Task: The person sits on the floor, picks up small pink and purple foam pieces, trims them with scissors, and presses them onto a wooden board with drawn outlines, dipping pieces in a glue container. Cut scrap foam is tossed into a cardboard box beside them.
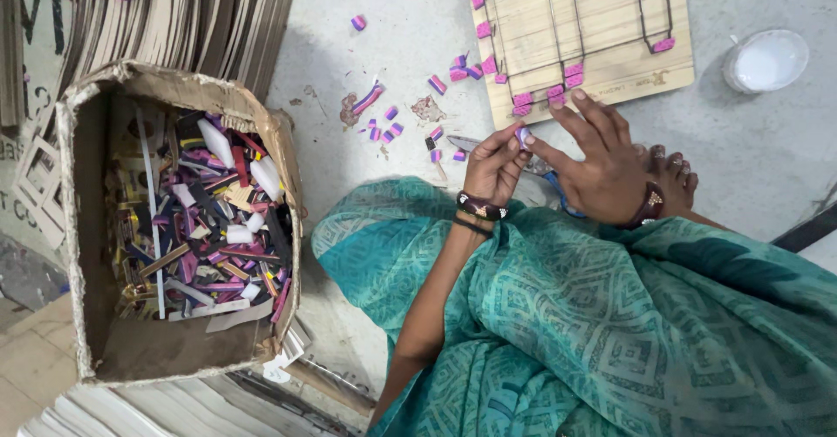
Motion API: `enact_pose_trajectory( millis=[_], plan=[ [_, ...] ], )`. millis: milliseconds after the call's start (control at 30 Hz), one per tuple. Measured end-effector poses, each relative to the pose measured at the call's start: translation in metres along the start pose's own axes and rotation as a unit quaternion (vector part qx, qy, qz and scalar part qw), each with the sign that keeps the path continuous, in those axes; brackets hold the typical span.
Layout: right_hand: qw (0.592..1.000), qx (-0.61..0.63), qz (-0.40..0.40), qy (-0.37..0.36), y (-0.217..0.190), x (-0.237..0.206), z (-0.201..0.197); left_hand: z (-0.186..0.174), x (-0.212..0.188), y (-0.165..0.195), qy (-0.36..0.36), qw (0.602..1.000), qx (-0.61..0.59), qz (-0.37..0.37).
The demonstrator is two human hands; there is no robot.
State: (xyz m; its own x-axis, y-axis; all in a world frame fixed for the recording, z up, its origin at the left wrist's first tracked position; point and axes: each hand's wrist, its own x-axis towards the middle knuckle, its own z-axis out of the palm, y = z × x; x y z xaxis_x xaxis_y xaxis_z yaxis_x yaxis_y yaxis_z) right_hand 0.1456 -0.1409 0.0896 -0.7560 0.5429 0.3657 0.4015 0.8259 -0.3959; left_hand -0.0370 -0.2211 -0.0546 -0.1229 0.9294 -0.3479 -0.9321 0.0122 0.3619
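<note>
A person in a teal patterned garment sits on a grey floor, seen from above. Both hands meet over a small pink-and-purple striped piece (521, 134), a short block of layered material. The left hand (493, 168) pinches it: the thumb and forefinger are closed on its lower end, with the other fingers curled in beneath. The right hand (602, 162) comes in from the other side, its forefinger tip touching the upper side of the piece, while its remaining fingers are spread apart and point up towards the board. The piece is too small to be sure of its long axis; it seems to stand roughly upright between the fingertips, its top end pointing away from the person.

Just beyond the right fingertips lies a wooden board (610, 62) strung with dark wire, with similar pink pieces fixed along its near and left edges. More striped pieces (384, 127) are scattered on the floor to the left of the left fingers. Under the hands, a metal blade with a blue handle (466, 143) shows partly. To the right of the board sits a small white dish (765, 60). Far to the left of the hands stands an open cardboard box (87, 228) filled with coloured offcuts.
</note>
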Motion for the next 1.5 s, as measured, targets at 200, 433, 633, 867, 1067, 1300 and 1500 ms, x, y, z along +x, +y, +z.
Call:
enact_pose_trajectory(
  millis=[200,433,633,867,1067,1300,1500],
  plan=[
    [1.000,-0.002,0.021,-0.009,0.003,0.006,0.000,-0.011,-0.002,-0.007,-0.039,0.999,-0.005,-0.018],
    [0.969,0.136,0.200,0.045,0.033,-0.026,0.009,-0.010,0.005,-0.002,-0.018,0.996,0.079,-0.039],
    [0.721,0.535,0.427,0.114,0.067,-0.133,0.074,0.029,0.050,-0.001,-0.035,0.937,0.348,0.010],
    [0.863,0.277,0.423,0.015,0.068,-0.178,0.126,0.096,0.111,-0.047,-0.148,0.673,0.699,0.189],
    [0.823,0.390,0.410,0.040,0.056,-0.160,0.100,0.111,0.138,-0.074,-0.208,0.524,0.788,0.250],
    [0.800,0.362,0.478,-0.039,0.046,-0.133,0.059,0.109,0.147,-0.080,-0.237,0.494,0.786,0.286],
    [0.827,0.265,0.493,-0.048,0.042,-0.117,0.042,0.111,0.151,-0.085,-0.230,0.470,0.801,0.289]
  ],
)
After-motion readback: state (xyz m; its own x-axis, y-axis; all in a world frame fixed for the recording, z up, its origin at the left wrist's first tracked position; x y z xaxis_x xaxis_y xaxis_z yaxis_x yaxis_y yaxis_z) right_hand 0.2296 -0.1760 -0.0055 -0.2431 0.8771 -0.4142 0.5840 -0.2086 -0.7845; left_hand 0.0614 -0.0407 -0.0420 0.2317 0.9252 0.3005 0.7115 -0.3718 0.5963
